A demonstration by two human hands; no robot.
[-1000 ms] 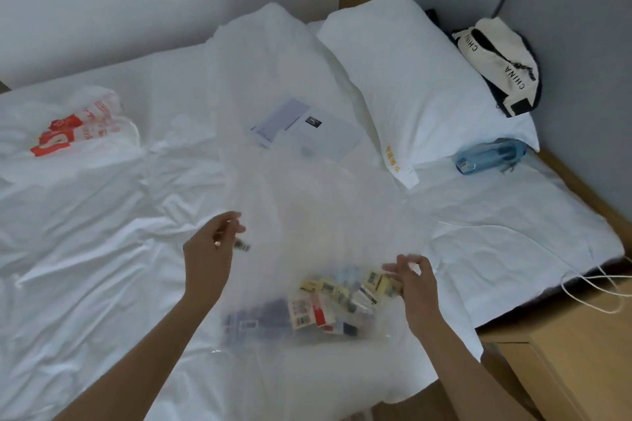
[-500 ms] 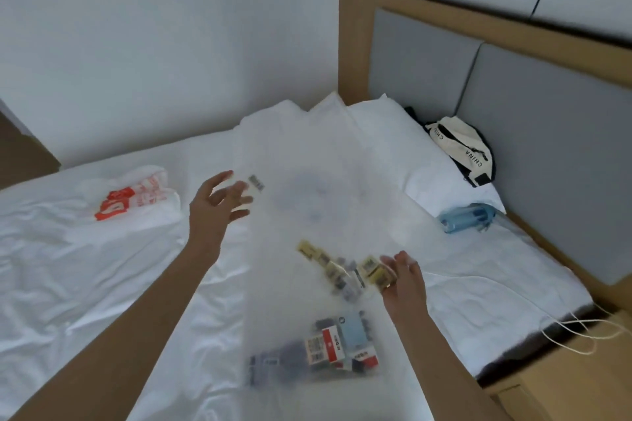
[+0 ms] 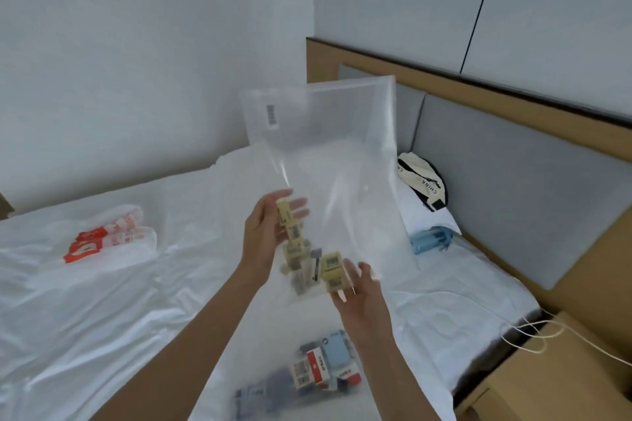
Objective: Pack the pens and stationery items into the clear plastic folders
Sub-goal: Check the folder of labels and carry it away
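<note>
Above the white bed [image 3: 102, 311], seen from the head camera, a clear plastic folder [image 3: 328, 161] is being held upright in the air, its top edge reaching in front of the padded headboard [image 3: 513, 188]. A small barcode sticker [image 3: 272, 116] is showing near the folder's upper left corner. The left hand [image 3: 265, 239] is cupping the folder's lower left side, fingers spread behind the plastic, with a row of yellow boxed stationery items [image 3: 290, 232] lying against them. The right hand [image 3: 362, 294] is supporting the folder's bottom from below, its fingers loosely curled around more yellow boxes [image 3: 333, 270]; whether these sit inside the folder or in front of it cannot be told through the blur.

Lower down, between the forearms, a second clear folder [image 3: 301, 379] is lying flat on the sheet, holding red, blue and grey stationery packs. Well to the left, a white plastic bag with red print [image 3: 109, 239] is resting on the bed. Behind the raised folder, partly screened by it, a pillow [image 3: 424, 215] is carrying a cream waist bag marked CHINA [image 3: 422, 181], and a blue water bottle [image 3: 432, 239] is lying just beside the pillow. A white cable [image 3: 513, 321] is trailing across the mattress onto the wooden bedside table [image 3: 554, 376].
</note>
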